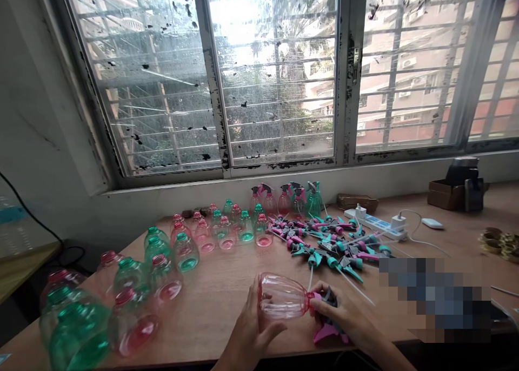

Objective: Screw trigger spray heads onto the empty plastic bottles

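A clear pink spray bottle (284,296) lies on its side in the air above the near edge of the table, its neck pointing right. My left hand (256,319) cups its base, with the thumb below the bottle. At the neck, my right hand (337,310) is closed on a pink and grey trigger spray head (327,328), whose far side is partly hidden by the fingers. The head meets the bottle's mouth; whether it is threaded on I cannot tell. Beyond my hands lies a pile of loose pink, teal and grey spray heads (336,241) with thin white tubes.
Several open pink and green bottles (186,252) stand along the table's left and back. Bottles with spray heads fitted (284,200) stand by the wall under the window. Farther right are a white power strip (377,224), a brown box (444,193) and a blurred patch.
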Available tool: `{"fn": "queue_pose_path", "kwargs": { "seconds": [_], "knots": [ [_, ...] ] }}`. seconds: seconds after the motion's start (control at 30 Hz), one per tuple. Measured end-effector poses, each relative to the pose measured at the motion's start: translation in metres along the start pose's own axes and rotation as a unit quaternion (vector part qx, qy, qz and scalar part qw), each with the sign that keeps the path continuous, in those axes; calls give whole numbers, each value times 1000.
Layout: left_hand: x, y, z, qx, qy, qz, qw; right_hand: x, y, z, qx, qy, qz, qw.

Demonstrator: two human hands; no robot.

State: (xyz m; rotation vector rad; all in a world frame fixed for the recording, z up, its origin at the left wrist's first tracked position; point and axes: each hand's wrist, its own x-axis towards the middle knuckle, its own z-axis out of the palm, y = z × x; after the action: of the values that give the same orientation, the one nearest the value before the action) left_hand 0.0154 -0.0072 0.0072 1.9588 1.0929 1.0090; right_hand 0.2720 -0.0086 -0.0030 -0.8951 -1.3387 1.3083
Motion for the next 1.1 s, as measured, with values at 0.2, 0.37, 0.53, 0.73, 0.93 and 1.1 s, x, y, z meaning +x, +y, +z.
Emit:
{"fn": "queue_pose_path", "kwargs": {
  "seconds": [0.2, 0.37, 0.53, 0.73, 0.93, 1.1],
  "knots": [
    [3, -7, 3, 13, 33, 42, 998, 0, 0, -1, 7, 0, 9, 1000],
    [1, -10, 3, 21, 16, 32, 999, -1, 1, -1, 26, -4, 16, 1000],
    [1, -5, -2, -15, -17, 13, 1000, 1, 4, -1, 26, -17, 10, 999],
    [1, -11, 2, -35, 1, 18, 999, 3, 7, -2, 40, -4, 6, 999],
    [1, -20, 5, -29, 15, 30, 999, 1, 2, -1, 31, -2, 6, 1000],
    [2, -15, 0, -31, -14, 32, 999, -4, -7, 2, 19, -17, 6, 1000]
  ]
}}
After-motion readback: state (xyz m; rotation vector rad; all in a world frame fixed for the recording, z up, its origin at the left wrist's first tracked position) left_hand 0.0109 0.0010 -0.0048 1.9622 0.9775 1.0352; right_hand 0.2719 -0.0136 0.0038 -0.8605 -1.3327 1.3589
